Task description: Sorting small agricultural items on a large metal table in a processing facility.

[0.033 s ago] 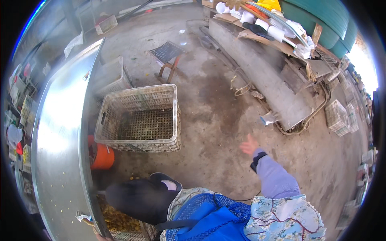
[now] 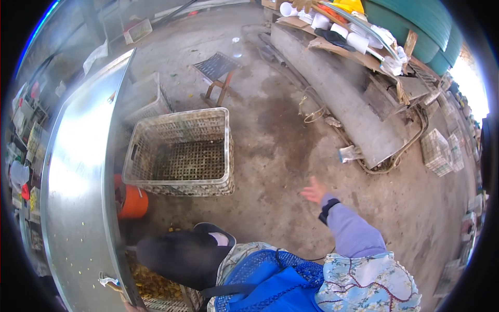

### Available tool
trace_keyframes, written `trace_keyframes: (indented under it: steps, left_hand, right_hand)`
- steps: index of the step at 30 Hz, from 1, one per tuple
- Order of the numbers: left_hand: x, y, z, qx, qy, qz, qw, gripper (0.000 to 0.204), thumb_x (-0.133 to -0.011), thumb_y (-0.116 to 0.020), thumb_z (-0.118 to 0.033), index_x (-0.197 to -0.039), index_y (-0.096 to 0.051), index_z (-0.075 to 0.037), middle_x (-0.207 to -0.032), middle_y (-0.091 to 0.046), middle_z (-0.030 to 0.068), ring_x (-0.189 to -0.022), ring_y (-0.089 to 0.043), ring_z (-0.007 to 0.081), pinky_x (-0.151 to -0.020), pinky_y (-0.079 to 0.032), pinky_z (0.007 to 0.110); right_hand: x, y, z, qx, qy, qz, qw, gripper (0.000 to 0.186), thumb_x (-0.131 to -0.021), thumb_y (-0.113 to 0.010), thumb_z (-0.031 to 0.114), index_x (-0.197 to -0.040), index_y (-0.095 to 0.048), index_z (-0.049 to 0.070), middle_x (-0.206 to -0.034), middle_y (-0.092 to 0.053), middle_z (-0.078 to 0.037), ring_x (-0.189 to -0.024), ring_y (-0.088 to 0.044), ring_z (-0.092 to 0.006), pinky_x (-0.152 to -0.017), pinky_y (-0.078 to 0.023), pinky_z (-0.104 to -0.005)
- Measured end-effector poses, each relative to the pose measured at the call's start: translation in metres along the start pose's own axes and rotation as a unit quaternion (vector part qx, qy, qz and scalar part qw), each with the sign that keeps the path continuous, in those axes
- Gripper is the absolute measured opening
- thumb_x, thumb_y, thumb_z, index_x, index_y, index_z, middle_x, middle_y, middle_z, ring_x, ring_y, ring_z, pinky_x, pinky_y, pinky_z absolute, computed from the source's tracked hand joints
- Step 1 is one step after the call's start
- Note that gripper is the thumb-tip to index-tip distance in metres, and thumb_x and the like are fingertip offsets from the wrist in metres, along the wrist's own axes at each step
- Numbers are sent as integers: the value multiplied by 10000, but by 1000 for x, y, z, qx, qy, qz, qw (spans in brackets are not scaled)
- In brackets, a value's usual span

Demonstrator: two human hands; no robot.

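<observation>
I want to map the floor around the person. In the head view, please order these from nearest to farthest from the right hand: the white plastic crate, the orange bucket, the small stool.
From the right hand, raised open over the concrete floor:
1. White plastic crate, to its left on the floor.
2. Small stool, farther up and left, beyond the crate.
3. Orange bucket, far left, beside the metal table.

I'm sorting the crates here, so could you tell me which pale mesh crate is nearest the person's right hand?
The large open-topped crate on the concrete, beside the orange bucket; the others stand farther from the right hand.
</observation>
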State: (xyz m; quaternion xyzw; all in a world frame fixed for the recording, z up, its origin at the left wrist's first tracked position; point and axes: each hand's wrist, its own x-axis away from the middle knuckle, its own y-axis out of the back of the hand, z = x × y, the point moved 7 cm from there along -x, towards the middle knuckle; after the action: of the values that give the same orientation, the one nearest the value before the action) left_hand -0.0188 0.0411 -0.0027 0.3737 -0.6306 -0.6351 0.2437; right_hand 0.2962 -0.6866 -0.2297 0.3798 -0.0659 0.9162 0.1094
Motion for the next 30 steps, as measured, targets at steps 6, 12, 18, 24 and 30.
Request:
trace_keyframes:
  steps: [6,12,18,24,30]
  left_hand:
    - [-21,-44,51,-216,-122,-46,968,523,-819,-554,-221,-1283,-464,2,-1240,-524,243,-1153,-506,366,-978,-405,391]
    - [1,3,-7,-44,89,80,992,539,-818,-552,-206,-1310,-442,-16,-1278,-502,226,-1199,-472,340,-1027,-357,378]
    - [6,39,-66,-32,58,128,990,608,-825,-522,-88,-1396,-315,-69,-1303,-476,229,-1217,-454,332,-1028,-351,363]
    - [9,25,-35,12,10,22,1000,610,-832,-546,-86,-1399,-322,-105,-1240,-520,236,-1104,-532,364,-936,-420,418]
    - [11,34,-35,-1,72,61,996,620,-820,-596,-110,-1389,-351,-118,-1185,-559,229,-1052,-557,375,-882,-439,442]
  right_hand:
    - [45,-227,-18,182,-17,275,944,453,-926,-473,428,-1237,-462,98,-1166,-591,-131,-979,-634,-251,-834,-477,-390]
    - [156,-384,-3,286,196,488,801,394,-883,-527,401,-1080,-584,64,-938,-667,-109,-817,-658,-210,-731,-495,-353]
    - [238,-431,23,463,387,462,650,357,-867,-537,359,-1058,-566,60,-1026,-621,-136,-913,-604,-307,-779,-472,-405]
    - [269,-464,11,454,458,466,606,396,-828,-598,298,-1130,-536,49,-1131,-539,-144,-1064,-521,-322,-854,-451,-421]
    - [281,-473,6,456,534,405,585,446,-776,-648,248,-1153,-514,50,-1145,-486,-152,-1068,-489,-335,-852,-453,-411]
